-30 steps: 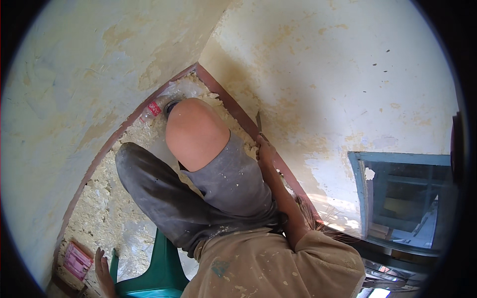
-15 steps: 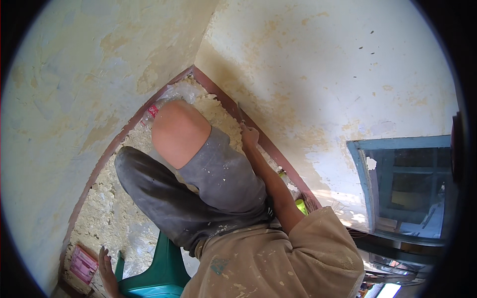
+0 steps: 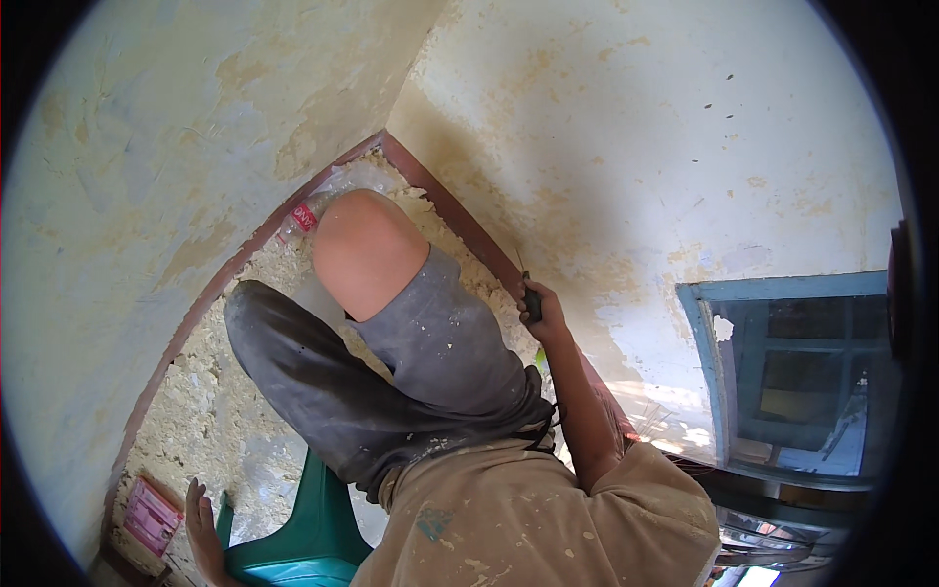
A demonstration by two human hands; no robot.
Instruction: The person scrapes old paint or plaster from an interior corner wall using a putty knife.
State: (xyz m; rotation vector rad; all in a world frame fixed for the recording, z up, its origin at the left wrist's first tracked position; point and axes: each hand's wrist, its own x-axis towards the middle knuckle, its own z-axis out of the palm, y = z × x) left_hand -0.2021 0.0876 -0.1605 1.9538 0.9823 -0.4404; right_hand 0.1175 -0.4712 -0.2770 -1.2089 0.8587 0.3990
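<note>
My right hand [image 3: 544, 311] is closed around the dark handle of a scraper [image 3: 531, 301]. The scraper's thin blade is seen edge-on and points up beside the right wall [image 3: 626, 157], over the reddish-brown skirting [image 3: 460, 220]. Patches of bare plaster mark that wall where the paint has come away. At the lower left, my left hand [image 3: 202, 528] holds nothing, its fingers stretched apart, beside a green plastic chair [image 3: 308, 523]. A pink packet [image 3: 154, 516] lies on the floor close to it.
Paint flakes [image 3: 210, 411] cover the floor around my bent legs [image 3: 430, 342]. In the corner lies a clear plastic bottle with a red label [image 3: 305, 217]. The left wall [image 3: 196, 127] is patchy too. A blue-framed window [image 3: 704, 293] is on the right.
My right hand has moved right and nearer to me along the wall with the scraper, turning so its dark handle shows. My left hand stays by the chair, with a slight shift.
</note>
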